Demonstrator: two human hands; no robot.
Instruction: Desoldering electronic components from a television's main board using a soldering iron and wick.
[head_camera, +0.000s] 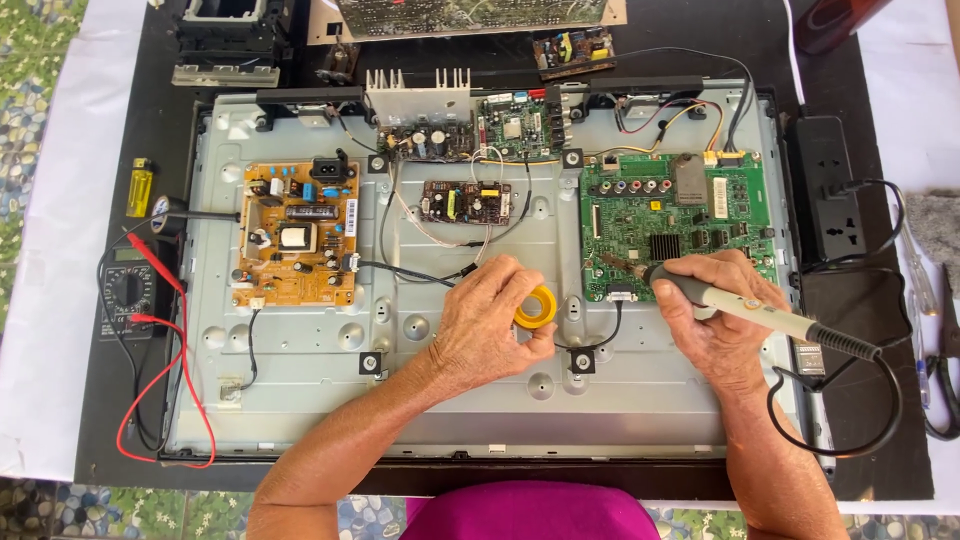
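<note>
My left hand (490, 325) rests on the grey metal back panel (300, 390) of an opened television and grips a small yellow round tin (537, 307). My right hand (715, 310) holds a soldering iron (760, 315) with a pale handle and black cord; its tip points left at the lower left corner of the green main board (680, 225). An orange power board (295, 235) is mounted at the panel's left, and a small brown board (465, 202) lies in the middle.
A multimeter (125, 290) with red and black leads lies at the left, beside a yellow lighter (140, 187). A black power strip (835, 200) stands at the right, with scissors (945, 370) further right. An amplifier board with a heatsink (420, 110) sits at the top.
</note>
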